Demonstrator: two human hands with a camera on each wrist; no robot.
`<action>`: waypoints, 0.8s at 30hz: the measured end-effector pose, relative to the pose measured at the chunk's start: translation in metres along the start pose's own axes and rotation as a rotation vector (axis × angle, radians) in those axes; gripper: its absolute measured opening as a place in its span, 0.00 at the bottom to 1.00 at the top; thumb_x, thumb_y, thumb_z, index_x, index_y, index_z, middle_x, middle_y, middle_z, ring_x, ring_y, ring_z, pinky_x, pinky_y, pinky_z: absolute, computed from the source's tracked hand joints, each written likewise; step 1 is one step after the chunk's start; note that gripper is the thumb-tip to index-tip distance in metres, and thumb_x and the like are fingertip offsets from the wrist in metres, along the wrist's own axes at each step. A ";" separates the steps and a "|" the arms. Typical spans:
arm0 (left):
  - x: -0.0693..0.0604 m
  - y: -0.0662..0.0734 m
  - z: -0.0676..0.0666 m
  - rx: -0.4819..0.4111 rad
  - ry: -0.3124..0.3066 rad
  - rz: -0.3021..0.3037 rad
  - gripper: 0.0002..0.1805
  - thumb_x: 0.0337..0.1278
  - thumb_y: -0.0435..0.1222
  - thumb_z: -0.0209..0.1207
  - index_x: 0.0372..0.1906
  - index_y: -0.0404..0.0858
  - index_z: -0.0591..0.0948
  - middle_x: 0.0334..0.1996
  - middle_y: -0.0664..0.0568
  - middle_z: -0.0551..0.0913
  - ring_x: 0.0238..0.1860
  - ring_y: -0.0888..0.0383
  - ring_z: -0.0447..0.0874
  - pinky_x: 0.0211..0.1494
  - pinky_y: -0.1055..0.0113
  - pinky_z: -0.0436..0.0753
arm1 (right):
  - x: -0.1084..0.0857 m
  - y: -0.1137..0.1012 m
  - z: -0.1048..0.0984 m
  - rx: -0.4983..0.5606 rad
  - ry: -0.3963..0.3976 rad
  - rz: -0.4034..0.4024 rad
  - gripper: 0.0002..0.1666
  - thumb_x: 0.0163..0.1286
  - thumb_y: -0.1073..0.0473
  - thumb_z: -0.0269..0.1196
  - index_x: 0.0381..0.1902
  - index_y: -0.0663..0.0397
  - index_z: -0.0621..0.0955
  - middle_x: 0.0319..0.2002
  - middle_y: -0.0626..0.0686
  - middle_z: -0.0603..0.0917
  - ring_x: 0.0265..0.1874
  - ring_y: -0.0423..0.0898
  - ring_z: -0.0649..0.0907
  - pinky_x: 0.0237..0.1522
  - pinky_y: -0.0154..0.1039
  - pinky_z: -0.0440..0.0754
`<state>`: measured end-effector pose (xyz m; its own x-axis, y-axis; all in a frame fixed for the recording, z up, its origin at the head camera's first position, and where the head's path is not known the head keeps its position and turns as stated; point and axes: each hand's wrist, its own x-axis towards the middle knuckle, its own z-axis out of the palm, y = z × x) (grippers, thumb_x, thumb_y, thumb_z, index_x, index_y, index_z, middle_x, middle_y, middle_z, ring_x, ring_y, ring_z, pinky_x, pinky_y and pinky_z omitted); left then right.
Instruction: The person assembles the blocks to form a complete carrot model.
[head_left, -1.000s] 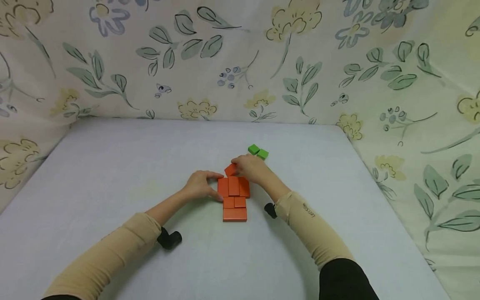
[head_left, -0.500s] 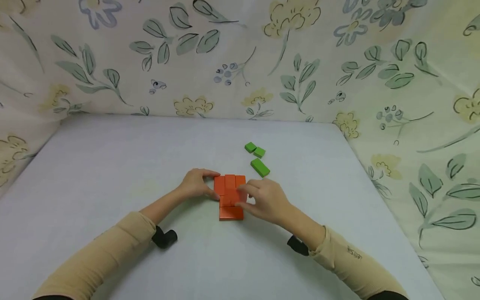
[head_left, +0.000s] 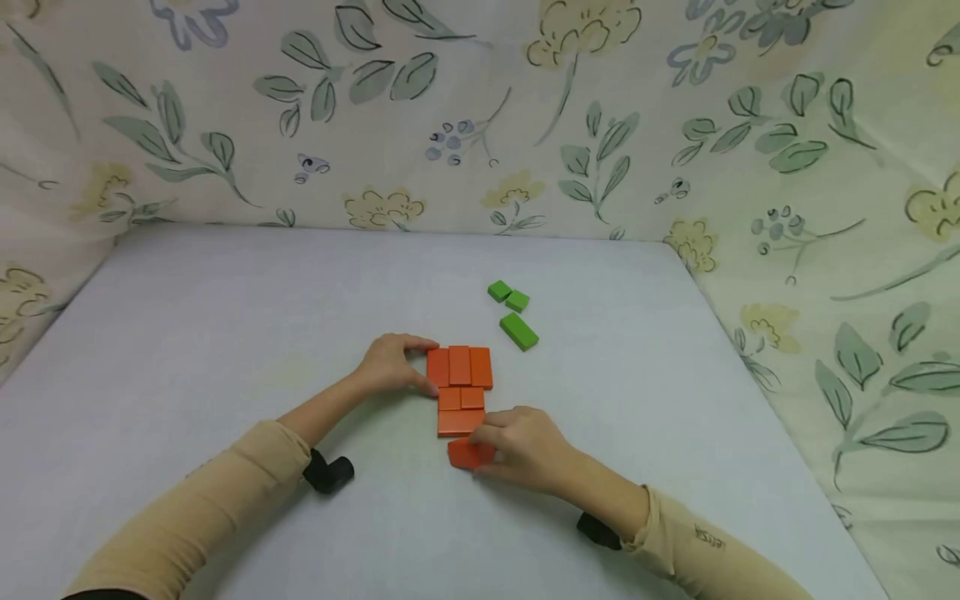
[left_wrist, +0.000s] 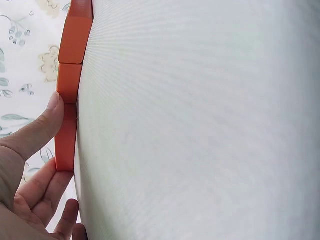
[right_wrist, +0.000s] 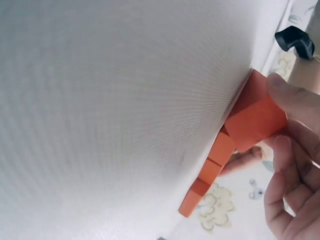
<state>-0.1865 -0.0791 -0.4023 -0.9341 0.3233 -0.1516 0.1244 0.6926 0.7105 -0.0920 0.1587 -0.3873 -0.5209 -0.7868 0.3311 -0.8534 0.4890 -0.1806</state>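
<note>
Several red blocks (head_left: 459, 365) lie flat against one another on the white table: three upright ones side by side, two small ones below, then a wide one. My left hand (head_left: 386, 367) spans the leftmost red block (left_wrist: 65, 140), thumb at its near end and fingers at its far end. Between the thumb and fingers of my right hand (head_left: 528, 450) is another red block (head_left: 467, 453), just below the wide one. In the right wrist view this held block (right_wrist: 257, 120) is tilted, its lower edge close to the table, near the row of red blocks (right_wrist: 210, 171).
Two small green blocks (head_left: 499, 291) and a longer green block (head_left: 519, 331) lie on the table (head_left: 300, 283) beyond the red ones. Black wrist-worn devices (head_left: 330, 472) show beneath both forearms. Floral cloth (head_left: 450, 108) hangs behind and at the sides.
From the far end of the red blocks, my right hand has come toward me to their near end, carrying a red block. My left hand keeps its place at the leftmost block.
</note>
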 end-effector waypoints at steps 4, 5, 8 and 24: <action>0.001 -0.001 -0.001 -0.003 0.009 0.003 0.39 0.33 0.38 0.79 0.59 0.36 0.80 0.59 0.40 0.78 0.64 0.39 0.67 0.67 0.45 0.64 | 0.002 -0.001 0.000 0.025 -0.064 0.036 0.18 0.45 0.55 0.80 0.34 0.52 0.85 0.30 0.44 0.83 0.26 0.35 0.80 0.31 0.26 0.78; 0.001 -0.002 -0.001 -0.004 0.010 0.003 0.39 0.33 0.39 0.79 0.59 0.36 0.80 0.59 0.40 0.78 0.64 0.39 0.67 0.67 0.45 0.64 | 0.003 -0.002 0.000 0.040 -0.076 0.044 0.18 0.45 0.55 0.80 0.34 0.51 0.85 0.30 0.44 0.84 0.26 0.35 0.80 0.31 0.25 0.78; 0.001 -0.002 0.000 -0.008 0.008 0.002 0.39 0.33 0.39 0.79 0.59 0.36 0.80 0.59 0.40 0.78 0.64 0.39 0.67 0.67 0.45 0.65 | 0.004 -0.002 -0.001 0.081 -0.111 0.056 0.17 0.46 0.57 0.79 0.34 0.52 0.86 0.30 0.44 0.84 0.27 0.35 0.80 0.32 0.24 0.77; 0.000 -0.002 0.001 -0.008 0.011 0.020 0.39 0.32 0.39 0.80 0.59 0.36 0.80 0.60 0.39 0.77 0.65 0.39 0.67 0.68 0.45 0.64 | 0.008 0.002 0.001 0.022 -0.049 -0.127 0.10 0.48 0.64 0.78 0.29 0.49 0.88 0.25 0.43 0.83 0.24 0.35 0.80 0.31 0.23 0.75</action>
<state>-0.1867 -0.0798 -0.4042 -0.9349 0.3304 -0.1297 0.1407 0.6806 0.7190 -0.0977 0.1534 -0.3856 -0.4083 -0.8597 0.3071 -0.9126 0.3761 -0.1603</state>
